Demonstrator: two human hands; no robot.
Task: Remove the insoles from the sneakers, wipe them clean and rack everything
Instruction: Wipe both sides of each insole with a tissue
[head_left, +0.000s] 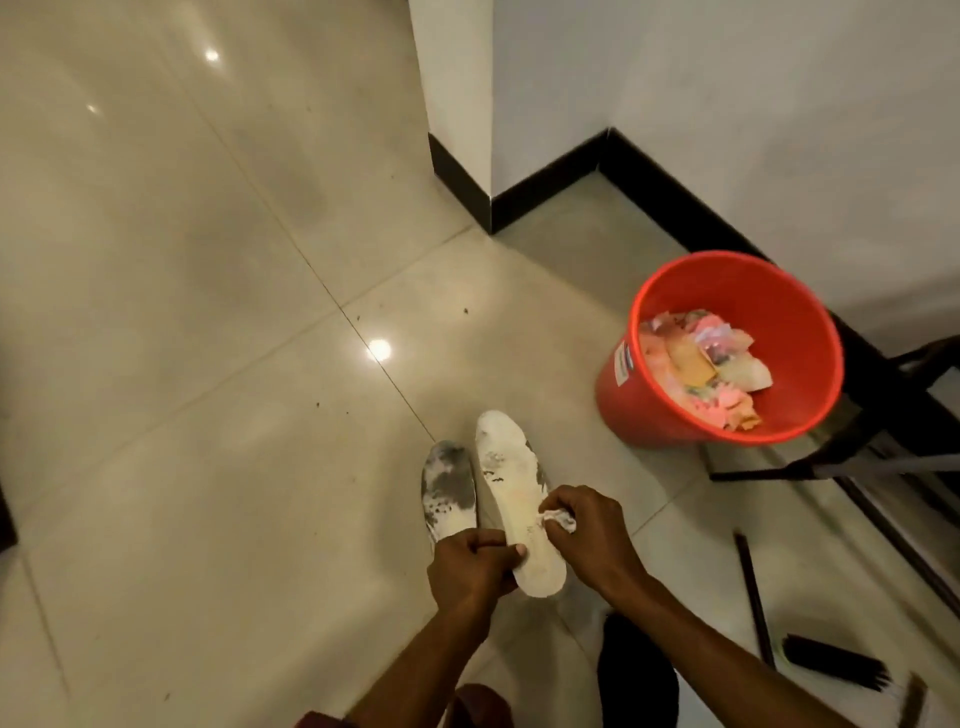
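Two white insoles are held above the floor at the bottom centre. My left hand (470, 569) grips both near their heels. The left insole (448, 486) is heavily stained grey. The right insole (511, 491) is cream-white with a few dark marks. My right hand (587, 535) pinches a small crumpled white wipe (716, 519) pressed against the right insole's edge at mid-length. No sneakers are in view.
A red bucket (644, 296) holding crumpled paper waste stands on the tiled floor to the right. A dark metal rack or chair frame (883, 452) is beside it by the wall. A broom (831, 665) lies at the bottom right. A white pillar corner (457, 78) rises behind.
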